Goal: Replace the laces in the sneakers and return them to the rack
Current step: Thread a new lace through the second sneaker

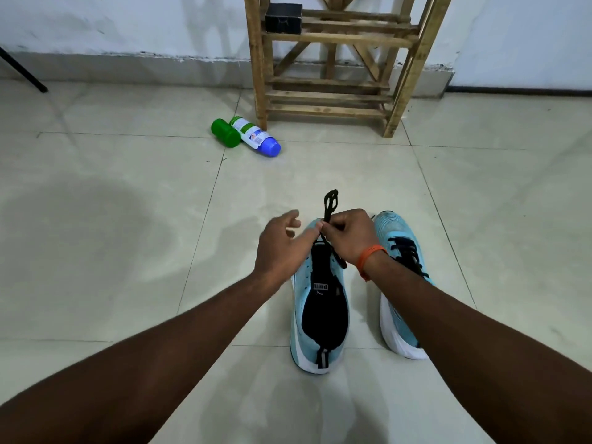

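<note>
Pale floor tiles [128, 251] fill the lower frame. At lower centre stand the unlaced sneaker [320, 315] and, right of it, the laced sneaker [397, 238], heels nearest, long axes running up-frame. The right hand [349, 235] pinches a black lace [330, 203]; the left hand [278, 245] is just beside it, fingers loose. Farther up, bottles [253, 136] lie by the wooden rack [333, 81] at the white wall [128, 20].

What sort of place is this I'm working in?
Likely a plain room at home, perhaps an entryway: a bare tiled floor, a wooden shoe rack against the painted wall, and a green bottle and a white bottle lying on the floor.
</note>
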